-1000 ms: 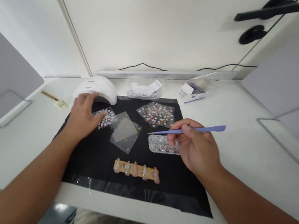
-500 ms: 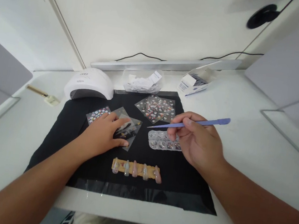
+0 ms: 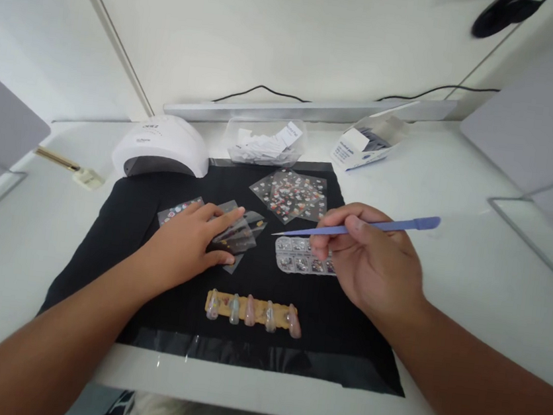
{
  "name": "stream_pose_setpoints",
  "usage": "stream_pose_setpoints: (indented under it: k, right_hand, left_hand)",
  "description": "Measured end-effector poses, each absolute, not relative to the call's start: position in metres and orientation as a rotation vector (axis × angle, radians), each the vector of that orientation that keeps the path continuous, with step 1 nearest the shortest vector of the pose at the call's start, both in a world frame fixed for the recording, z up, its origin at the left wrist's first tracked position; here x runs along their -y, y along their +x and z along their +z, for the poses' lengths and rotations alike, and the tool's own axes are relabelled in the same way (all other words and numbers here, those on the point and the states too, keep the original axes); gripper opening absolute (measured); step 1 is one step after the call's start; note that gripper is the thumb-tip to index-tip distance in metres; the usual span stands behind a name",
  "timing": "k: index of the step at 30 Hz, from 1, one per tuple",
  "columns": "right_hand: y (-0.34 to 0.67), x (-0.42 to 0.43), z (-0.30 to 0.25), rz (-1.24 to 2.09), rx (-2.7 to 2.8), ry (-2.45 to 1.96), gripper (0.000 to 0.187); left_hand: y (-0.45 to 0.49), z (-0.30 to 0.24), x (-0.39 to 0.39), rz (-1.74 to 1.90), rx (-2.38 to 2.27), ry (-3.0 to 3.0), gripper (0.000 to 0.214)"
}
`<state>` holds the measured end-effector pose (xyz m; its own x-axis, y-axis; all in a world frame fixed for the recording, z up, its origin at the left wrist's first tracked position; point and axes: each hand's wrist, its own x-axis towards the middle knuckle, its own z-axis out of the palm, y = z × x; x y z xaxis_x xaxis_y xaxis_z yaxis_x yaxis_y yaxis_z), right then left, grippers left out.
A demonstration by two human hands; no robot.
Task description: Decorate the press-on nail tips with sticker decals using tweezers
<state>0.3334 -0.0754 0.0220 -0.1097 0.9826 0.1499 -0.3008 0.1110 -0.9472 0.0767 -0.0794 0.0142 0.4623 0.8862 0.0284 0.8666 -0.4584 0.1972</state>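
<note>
My left hand (image 3: 187,241) lies over several overlapping clear nail sticker sheets (image 3: 241,233), thumb and index finger spread apart on them. A sheet with coloured dots (image 3: 171,212) shows partly from under its far side. Slim purple tweezers (image 3: 389,226) are pinched in my right hand (image 3: 375,262), their pale tip pointing left toward the sheets. Beneath the tweezers is a clear compartment case of small gems (image 3: 300,263), its right end hidden by my right hand. Nearer me, a tan strip (image 3: 259,311) carries several long false nails (image 3: 251,311) in a row.
On the black mat (image 3: 164,315) lie more patterned sticker sheets (image 3: 298,195). Behind stand a white nail lamp (image 3: 164,138), a clear bin of white packets (image 3: 264,143) and an open white box (image 3: 363,144). At left is a gold-handled bottle (image 3: 85,176).
My left hand's fingers have shifted slightly and the clear sheets under them have fanned differently. My right hand holds the tweezers in nearly the same place. The camera view has moved a little.
</note>
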Motion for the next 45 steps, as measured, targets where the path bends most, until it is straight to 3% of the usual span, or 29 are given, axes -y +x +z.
stream_pose_setpoints:
  k: [4, 14, 17, 29, 45]
  right_hand:
    - [0.334, 0.078, 0.022, 1.335, 1.163, -0.781, 0.018]
    - [0.333, 0.09, 0.02, 1.31, 1.277, -0.609, 0.018]
    - [0.332, 0.098, 0.022, 1.228, 1.412, -0.516, 0.018]
    - [0.326, 0.111, 0.024, 1.062, 1.62, -0.297, 0.027]
    - [0.316, 0.115, 0.02, 1.127, 1.484, -0.313, 0.024]
  left_hand:
    - [0.074, 0.011, 0.08, 0.363, -1.497, 2.358, 0.075]
    - [0.082, 0.007, 0.09, 1.22, -0.987, 1.563, 0.089]
    - [0.09, 0.013, 0.096, 1.354, -0.924, 1.377, 0.084]
    - [0.1, 0.019, 0.12, 1.375, -0.918, 1.515, 0.022]
    - [0.103, 0.025, 0.128, 1.327, -0.79, 1.597, 0.044]
